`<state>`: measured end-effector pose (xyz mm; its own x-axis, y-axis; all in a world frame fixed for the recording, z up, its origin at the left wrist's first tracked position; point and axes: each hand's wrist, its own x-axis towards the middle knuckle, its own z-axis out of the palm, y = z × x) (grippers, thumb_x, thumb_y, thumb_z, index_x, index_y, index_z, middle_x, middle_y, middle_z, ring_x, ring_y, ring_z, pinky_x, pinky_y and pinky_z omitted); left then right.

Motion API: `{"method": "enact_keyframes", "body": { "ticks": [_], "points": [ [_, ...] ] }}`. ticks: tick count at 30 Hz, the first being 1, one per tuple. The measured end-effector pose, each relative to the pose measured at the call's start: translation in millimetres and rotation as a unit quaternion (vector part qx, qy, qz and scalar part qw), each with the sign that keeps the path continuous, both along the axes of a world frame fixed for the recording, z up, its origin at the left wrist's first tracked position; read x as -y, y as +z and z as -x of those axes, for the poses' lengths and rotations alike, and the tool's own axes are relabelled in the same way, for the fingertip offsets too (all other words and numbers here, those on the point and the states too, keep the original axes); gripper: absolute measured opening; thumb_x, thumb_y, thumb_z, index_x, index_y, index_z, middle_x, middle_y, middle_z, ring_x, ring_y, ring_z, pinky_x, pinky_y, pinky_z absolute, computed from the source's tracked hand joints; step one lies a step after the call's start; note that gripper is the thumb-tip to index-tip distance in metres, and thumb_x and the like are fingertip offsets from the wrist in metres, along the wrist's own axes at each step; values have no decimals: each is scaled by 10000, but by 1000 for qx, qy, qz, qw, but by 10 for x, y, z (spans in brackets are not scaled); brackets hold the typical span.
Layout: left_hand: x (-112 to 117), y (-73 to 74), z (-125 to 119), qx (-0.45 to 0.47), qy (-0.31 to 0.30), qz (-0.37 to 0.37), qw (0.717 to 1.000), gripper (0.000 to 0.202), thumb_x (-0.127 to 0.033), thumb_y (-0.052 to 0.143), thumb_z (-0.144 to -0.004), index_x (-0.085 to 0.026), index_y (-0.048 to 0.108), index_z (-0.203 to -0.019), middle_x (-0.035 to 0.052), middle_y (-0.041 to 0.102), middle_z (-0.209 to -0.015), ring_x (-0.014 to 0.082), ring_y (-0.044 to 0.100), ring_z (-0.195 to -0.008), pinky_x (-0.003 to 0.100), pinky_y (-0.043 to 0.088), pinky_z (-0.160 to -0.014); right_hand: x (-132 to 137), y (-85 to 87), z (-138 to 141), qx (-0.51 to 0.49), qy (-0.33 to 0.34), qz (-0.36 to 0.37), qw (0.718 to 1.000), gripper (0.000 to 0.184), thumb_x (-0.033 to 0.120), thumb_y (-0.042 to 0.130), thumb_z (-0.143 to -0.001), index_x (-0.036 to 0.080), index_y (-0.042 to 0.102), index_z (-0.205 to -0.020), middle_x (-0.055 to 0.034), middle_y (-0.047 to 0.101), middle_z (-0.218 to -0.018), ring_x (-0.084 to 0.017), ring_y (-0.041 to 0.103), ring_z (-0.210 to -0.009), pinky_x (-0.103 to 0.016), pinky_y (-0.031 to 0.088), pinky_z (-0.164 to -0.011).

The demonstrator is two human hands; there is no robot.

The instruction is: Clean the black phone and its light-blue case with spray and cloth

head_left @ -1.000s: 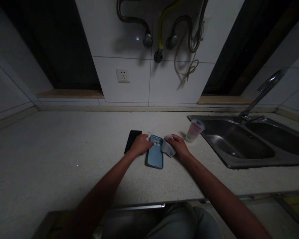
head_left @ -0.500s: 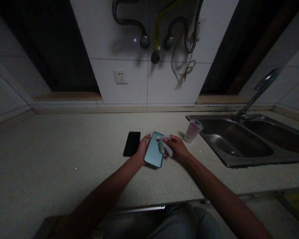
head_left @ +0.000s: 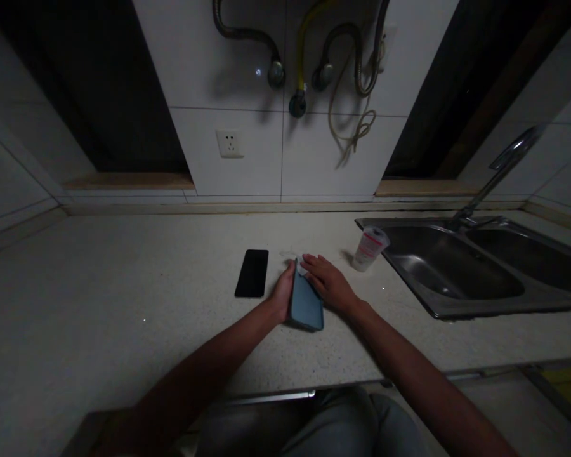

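Observation:
A blue-grey phone case (head_left: 307, 306) is held tilted above the counter. My left hand (head_left: 283, 293) is closed around its left edge, the thumb along the side near the top. Over the upper end of the case lies my right hand (head_left: 327, 279), pressing a white tissue (head_left: 301, 268) against it; most of the tissue is hidden under the fingers. A black phone (head_left: 252, 273) lies flat on the counter, just left of my left hand.
A clear plastic cup (head_left: 370, 249) with pink markings stands right of my hands, beside the steel double sink (head_left: 433, 311). A faucet (head_left: 497, 174) rises behind the sink. Hoses and valves (head_left: 276, 73) hang on the tiled wall above a socket (head_left: 229, 144).
The phone case has turned and tilted, its lower end shifting right. My right hand has moved the tissue up and left onto the case's top end, its fingers now laid over it.

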<state>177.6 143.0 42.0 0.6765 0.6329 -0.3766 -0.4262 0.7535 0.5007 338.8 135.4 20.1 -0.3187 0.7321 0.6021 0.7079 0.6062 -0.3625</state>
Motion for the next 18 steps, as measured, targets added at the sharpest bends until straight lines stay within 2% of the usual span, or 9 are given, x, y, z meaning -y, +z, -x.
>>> {"method": "enact_keyframes", "body": {
  "ticks": [4, 7, 10, 13, 15, 18],
  "points": [
    [9, 9, -28, 9, 17, 18, 1000, 621, -637, 370, -949, -130, 689, -1112, 132, 744, -832, 256, 726, -768, 359, 567, -719, 26, 33, 14, 62, 23, -40, 997, 389, 236, 481, -981, 192, 614, -1344, -146, 552, -1440, -276, 474, -1390, -571, 376, -1159],
    [-15, 13, -27, 33, 19, 22, 999, 654, -645, 342, -954, -110, 682, -1115, 137, 741, -826, 255, 724, -779, 356, 566, -717, 130, 134, 61, 86, 86, -58, 991, 382, 227, 486, -983, 151, 616, -1334, -164, 567, -1422, -269, 448, -1407, -508, 433, -1136],
    [-97, -25, 4, 43, 31, 23, 998, 739, -691, 312, -938, -67, 677, -1089, 158, 728, -802, 250, 711, -731, 353, 565, -679, 248, 225, 152, 95, 167, -49, 980, 347, 247, 486, -988, 145, 653, -1275, -166, 634, -1344, -240, 537, -1337, -426, 505, -1080],
    [-192, -94, 43, 55, 96, 12, 994, 706, -678, 328, -941, -78, 673, -1082, 152, 726, -821, 231, 696, -696, 355, 565, -673, 339, 284, 232, 97, 240, -37, 965, 319, 252, 486, -982, 167, 680, -1220, -124, 715, -1227, -204, 614, -1253, -372, 519, -1065],
    [-229, -133, 59, 62, 126, 4, 990, 680, -666, 340, -943, -87, 670, -1079, 152, 727, -852, 233, 694, -702, 374, 568, -682, 378, 310, 262, 105, 270, -32, 957, 314, 240, 481, -973, 170, 686, -1201, -107, 736, -1185, -196, 622, -1243, -354, 521, -1062],
    [-242, -158, 64, 67, 134, 2, 989, 663, -655, 344, -947, -87, 670, -1052, 154, 730, -897, 245, 700, -736, 394, 571, -691, 398, 333, 269, 112, 288, -29, 951, 291, 210, 480, -960, 152, 706, -1133, -113, 743, -1165, -198, 635, -1225, -339, 533, -1043]
  ]
}}
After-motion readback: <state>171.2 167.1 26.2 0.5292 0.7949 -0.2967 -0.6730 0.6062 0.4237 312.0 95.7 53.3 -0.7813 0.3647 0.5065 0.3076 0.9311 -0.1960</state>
